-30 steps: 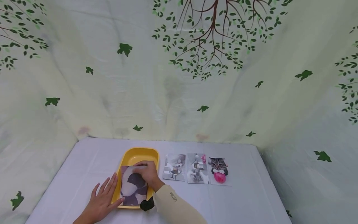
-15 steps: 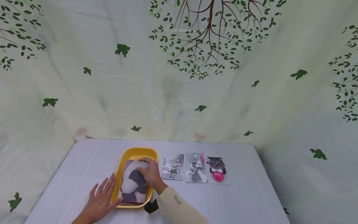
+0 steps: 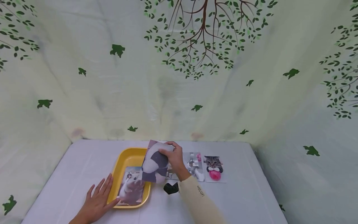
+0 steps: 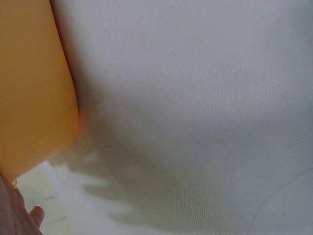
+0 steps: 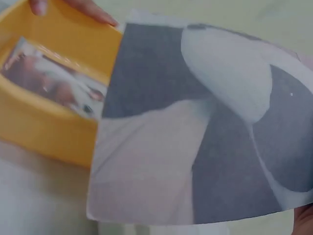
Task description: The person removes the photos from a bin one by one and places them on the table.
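Lifting a grey-and-white printed photo (image 3: 154, 161) above the right rim of the yellow plastic tray (image 3: 125, 159), the right hand (image 3: 175, 158) pinches its far edge. Three photos (image 3: 205, 166) already lie in a row right of it; one hamster-like photo (image 3: 130, 189), seemingly the last, remains inside. The left hand (image 3: 98, 201) lies flat, fingers spread, steadying the tray's near-left edge.

Counted: one yellow tray (image 3: 122, 165); five photo prints, namely one lifted (image 3: 154, 161), one in the tray (image 3: 130, 189), three in a row on the table (image 3: 214, 169); two hands.
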Motion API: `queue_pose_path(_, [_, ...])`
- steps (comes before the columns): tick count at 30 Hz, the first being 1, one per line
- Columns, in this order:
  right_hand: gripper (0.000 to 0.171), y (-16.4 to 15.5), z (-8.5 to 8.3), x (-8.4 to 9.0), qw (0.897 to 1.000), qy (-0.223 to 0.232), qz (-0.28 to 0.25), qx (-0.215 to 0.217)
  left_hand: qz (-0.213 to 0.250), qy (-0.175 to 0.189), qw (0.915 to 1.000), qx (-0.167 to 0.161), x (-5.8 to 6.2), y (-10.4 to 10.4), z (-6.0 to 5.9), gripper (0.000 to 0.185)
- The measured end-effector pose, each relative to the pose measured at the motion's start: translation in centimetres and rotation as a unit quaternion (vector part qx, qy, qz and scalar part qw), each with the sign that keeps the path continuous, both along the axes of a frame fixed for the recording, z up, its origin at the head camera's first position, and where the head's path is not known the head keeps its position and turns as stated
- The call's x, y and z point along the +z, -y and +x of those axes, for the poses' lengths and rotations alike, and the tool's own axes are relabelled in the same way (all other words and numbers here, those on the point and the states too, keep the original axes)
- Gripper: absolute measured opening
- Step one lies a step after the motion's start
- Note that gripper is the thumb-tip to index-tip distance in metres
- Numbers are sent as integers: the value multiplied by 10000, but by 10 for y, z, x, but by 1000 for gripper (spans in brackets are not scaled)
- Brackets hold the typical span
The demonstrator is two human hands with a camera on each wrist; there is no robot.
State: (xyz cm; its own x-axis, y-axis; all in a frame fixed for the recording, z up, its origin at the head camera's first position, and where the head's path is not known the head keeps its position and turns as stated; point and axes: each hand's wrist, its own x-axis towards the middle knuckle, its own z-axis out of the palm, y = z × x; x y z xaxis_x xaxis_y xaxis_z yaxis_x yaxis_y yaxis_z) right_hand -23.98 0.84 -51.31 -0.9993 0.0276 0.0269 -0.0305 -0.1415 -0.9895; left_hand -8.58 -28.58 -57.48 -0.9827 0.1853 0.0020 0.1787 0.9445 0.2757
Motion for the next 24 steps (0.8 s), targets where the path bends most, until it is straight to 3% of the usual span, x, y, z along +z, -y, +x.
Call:
queue_pose_path(8, [28, -87, -9, -7, 9978, 367, -243, -499, -2, 149, 9999, 29, -1, 0, -2, 98])
queue_pose_path(14, [34, -155, -7, -23, 9919, 849, 434, -835, 25, 189, 9998, 54, -2, 0, -2, 98])
queue_pose_path(20, [38, -218, -4, -38, 9763, 1473, 1311, -897, 8, 202, 9998, 63, -2, -1, -3, 97])
queue_pose_path(24, [41, -254, -2, -41, 9674, 1545, 1748, -981, 12, 155, 9999, 61, -2, -2, -4, 97])
